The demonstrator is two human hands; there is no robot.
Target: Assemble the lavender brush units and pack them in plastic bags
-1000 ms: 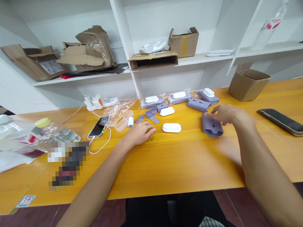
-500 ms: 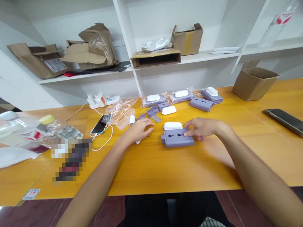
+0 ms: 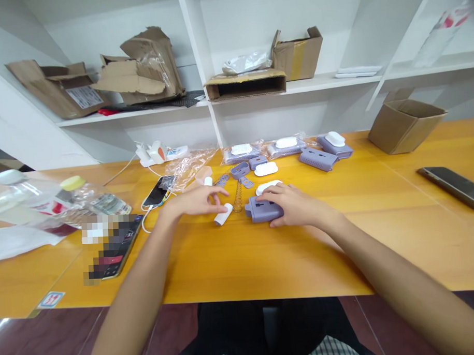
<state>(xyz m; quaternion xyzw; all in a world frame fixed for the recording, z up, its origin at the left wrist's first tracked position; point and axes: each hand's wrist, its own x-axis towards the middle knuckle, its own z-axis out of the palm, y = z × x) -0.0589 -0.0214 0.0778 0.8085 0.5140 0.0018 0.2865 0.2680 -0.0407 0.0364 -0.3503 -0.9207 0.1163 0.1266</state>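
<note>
The purple case (image 3: 261, 214) is grasped by the right hand (image 3: 291, 202), with the fingers laid over its top and the thumb set at its near edge; it is rested on the table (image 3: 279, 264). To the left of the purple case, a white cylinder (image 3: 223, 215) is met by the fingertips of the left hand (image 3: 197, 200); whether it is pinched or only touched cannot be told. Between the cylinder and the purple case, a coil spring (image 3: 238, 204) is seen. Just behind the purple case, 1 white cap (image 3: 268, 187) is partly hidden by the right hand. Farther behind the purple case, 3 capped purple units are lined up, 2 of them on plastic film. Well to its right, a phone (image 3: 455, 189) is laid flat.
</note>
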